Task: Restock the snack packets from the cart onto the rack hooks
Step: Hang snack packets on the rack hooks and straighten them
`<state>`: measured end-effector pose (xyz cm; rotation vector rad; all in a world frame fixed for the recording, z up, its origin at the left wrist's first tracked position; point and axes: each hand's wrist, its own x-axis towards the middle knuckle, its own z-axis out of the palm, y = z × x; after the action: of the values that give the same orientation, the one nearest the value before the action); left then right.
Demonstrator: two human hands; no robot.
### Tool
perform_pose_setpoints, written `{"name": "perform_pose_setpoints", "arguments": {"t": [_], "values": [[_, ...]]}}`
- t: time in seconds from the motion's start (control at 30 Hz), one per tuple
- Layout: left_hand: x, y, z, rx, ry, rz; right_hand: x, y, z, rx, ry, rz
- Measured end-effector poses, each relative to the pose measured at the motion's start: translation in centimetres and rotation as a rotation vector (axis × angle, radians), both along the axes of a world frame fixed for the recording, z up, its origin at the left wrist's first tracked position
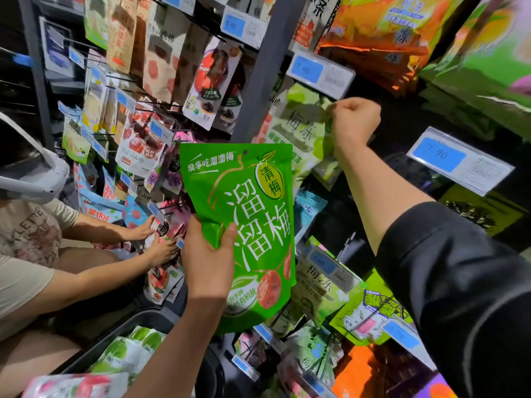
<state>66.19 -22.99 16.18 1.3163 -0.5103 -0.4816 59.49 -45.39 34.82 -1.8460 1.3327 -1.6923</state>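
Left hand [208,255] grips the bright green packet [244,225] low on its left edge, thumb on the front face, fingers hidden behind. It's held upright with the print facing out and the hang hole [245,152] at the top left free — my read is that's deliberate, so the hole can go straight onto a hook.

Right hand [355,119] is raised to the rack, fingers curled and pinching the top corner of a pale green hanging packet [298,130] just under a blue price tag [319,71]. Probably steadying or shifting the hung stock to expose the hook; the hook itself is hidden behind hand and tag, so can't confirm.

The green packet is in mid-air in front of the rack, below and left of the right hand — not yet hung.

The cart [115,334] sits bottom left with more green-and-white packets [129,351] in it, so restocking looks far from finished.

Another person's hands [152,239] work the lower hooks to the left; some risk of getting in each other's way.
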Motion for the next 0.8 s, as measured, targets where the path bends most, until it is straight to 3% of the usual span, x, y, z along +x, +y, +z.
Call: {"name": "perform_pose_setpoints", "arguments": {"t": [0.17,0.33,0.47,0.57,0.7,0.8], "values": [[-0.1,-0.2,0.0,0.055,0.011,-0.02,-0.7,-1.0,0.4,0.072,0.147,-0.109],[-0.7,-0.2,0.6,-0.008,0.03,-0.059,-1.1,-1.8,0.6,0.234,0.264,-0.236],[-1.1,0.0,1.2,-0.069,0.045,-0.129,-1.8,0.9,-2.2,0.114,0.256,-0.236],[-1.6,0.1,1.5,-0.115,0.075,-0.176,-4.1,4.4,-5.9,0.148,0.053,0.015],[-3.7,-0.1,2.2,-0.148,0.087,-0.269,-9.1,9.6,-8.3,0.654,-0.335,0.594],[-7.1,-0.5,2.7,-0.177,0.079,-0.385,-14.3,12.1,-9.1,0.676,-0.402,0.667]]}}
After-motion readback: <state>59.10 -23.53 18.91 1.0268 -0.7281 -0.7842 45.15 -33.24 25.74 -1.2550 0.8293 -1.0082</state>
